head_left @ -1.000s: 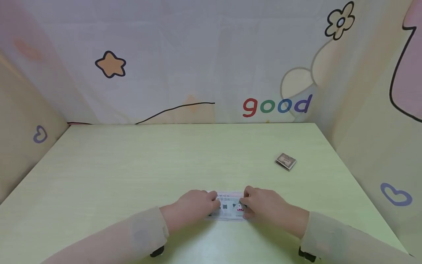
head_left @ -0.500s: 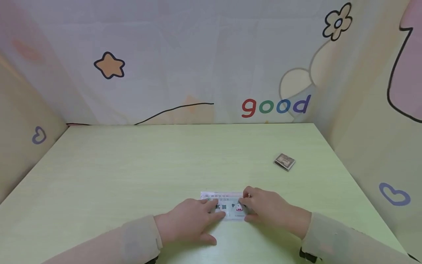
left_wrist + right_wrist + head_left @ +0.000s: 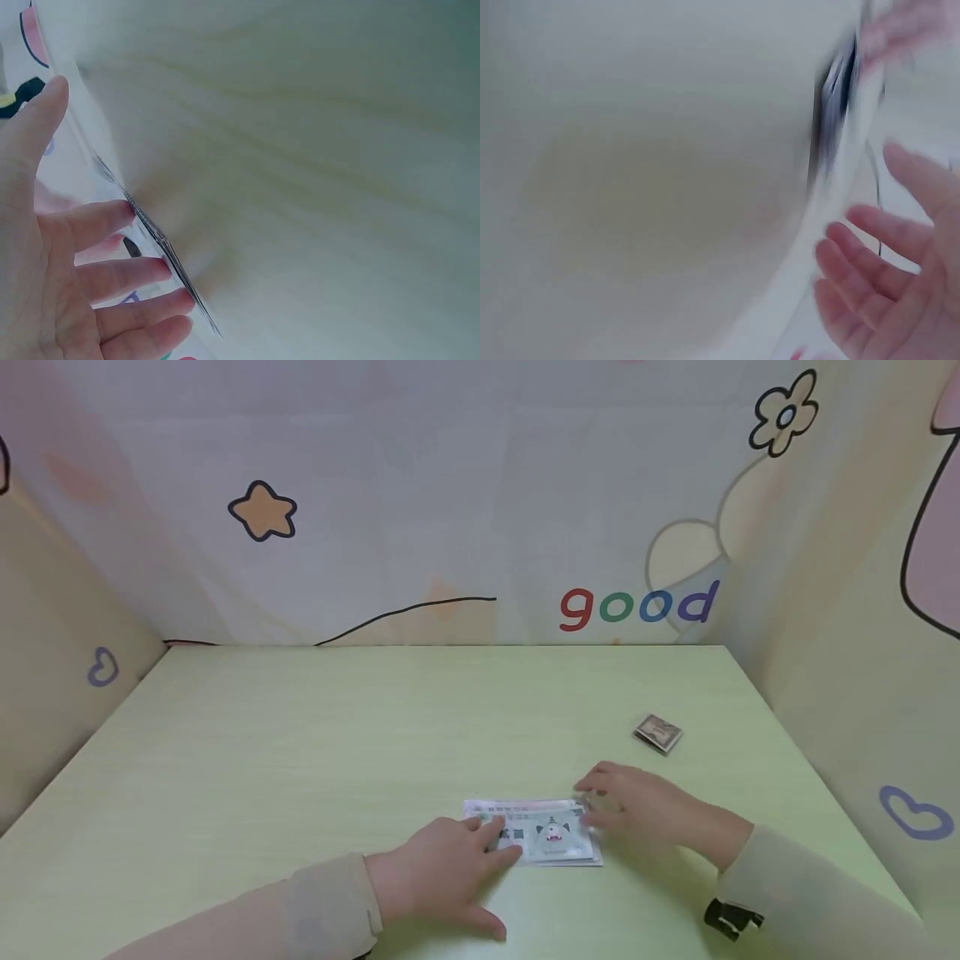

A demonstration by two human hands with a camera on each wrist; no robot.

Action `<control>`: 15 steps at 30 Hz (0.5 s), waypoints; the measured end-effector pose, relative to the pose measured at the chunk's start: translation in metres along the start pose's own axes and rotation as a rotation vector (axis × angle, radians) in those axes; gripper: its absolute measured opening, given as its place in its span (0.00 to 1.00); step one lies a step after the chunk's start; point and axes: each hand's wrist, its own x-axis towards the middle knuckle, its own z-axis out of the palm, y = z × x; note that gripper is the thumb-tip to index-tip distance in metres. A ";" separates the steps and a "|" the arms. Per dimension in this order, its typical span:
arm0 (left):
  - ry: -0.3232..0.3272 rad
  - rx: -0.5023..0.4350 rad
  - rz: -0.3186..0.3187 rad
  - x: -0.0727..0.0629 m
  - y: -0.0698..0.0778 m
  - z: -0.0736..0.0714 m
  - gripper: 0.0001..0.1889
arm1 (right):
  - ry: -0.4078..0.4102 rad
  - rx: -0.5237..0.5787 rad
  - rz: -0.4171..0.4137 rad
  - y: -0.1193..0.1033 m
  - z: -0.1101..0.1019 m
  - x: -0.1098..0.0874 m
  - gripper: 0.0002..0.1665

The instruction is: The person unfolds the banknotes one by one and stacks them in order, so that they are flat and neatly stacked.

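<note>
A thin stack of banknote-like printed paper slips (image 3: 558, 845), pale green with a cartoon animal face, lies flat near the middle front of the table. My left hand (image 3: 446, 870) rests spread fingertips on its left part; in the left wrist view the left fingers (image 3: 142, 270) are nearly straight along the stack's edge (image 3: 176, 262). My right hand (image 3: 641, 806) is just off the stack's right end, and in the right wrist view its relaxed fingers (image 3: 862, 262) hold nothing. The stack (image 3: 832, 105) is blurred there.
A small folded brown banknote-like paper (image 3: 658, 733) lies on the table (image 3: 337, 727) beyond my right hand. Printed cloth walls (image 3: 390, 510) stand along the back and both sides.
My left hand has spread its fingers over the stack's left part. My right hand has let go of the right end and moved right, baring the cartoon face.
</note>
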 end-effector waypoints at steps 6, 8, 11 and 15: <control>-0.012 0.003 -0.016 0.000 0.001 0.000 0.46 | 0.244 0.112 0.184 0.049 -0.030 0.000 0.20; -0.013 0.003 -0.018 0.000 0.002 0.000 0.46 | 0.261 0.141 0.252 0.063 -0.036 -0.001 0.20; -0.006 0.009 -0.017 0.000 0.001 0.000 0.46 | 0.245 0.153 0.318 0.080 -0.042 -0.002 0.25; 0.014 0.013 -0.004 0.000 0.001 0.001 0.46 | 0.181 0.140 0.339 0.099 -0.046 -0.001 0.35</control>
